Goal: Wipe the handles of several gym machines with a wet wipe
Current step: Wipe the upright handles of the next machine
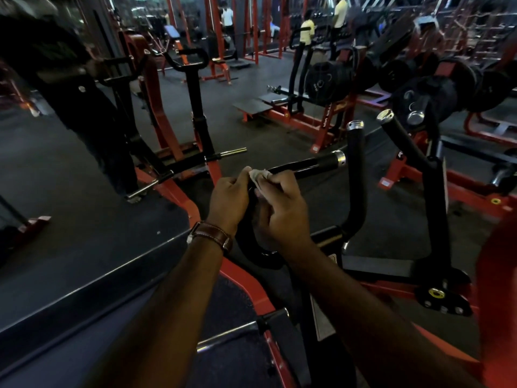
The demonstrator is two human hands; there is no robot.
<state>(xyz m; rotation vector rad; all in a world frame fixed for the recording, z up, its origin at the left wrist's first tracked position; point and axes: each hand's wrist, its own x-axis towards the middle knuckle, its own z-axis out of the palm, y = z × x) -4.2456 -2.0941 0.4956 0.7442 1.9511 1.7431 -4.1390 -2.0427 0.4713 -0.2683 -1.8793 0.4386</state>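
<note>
A black padded handle (310,165) with a chrome end cap juts to the right from a red and black gym machine. A small white wet wipe (256,176) is bunched at the handle's near end. My left hand (230,198), with a brown leather watch strap on its wrist, pinches the wipe from the left. My right hand (282,207) grips the wipe and the handle from the right. Two more black handles with chrome caps rise just beyond, one upright handle (356,152) and one slanted handle (402,141).
A mirror wall on the left reflects a dark-clothed person (84,102) and red machine frames. Loaded weight plates (425,99) hang on machines at the right. A red plate-loaded machine (305,116) stands ahead on dark rubber floor. People in yellow shirts (306,30) stand far back.
</note>
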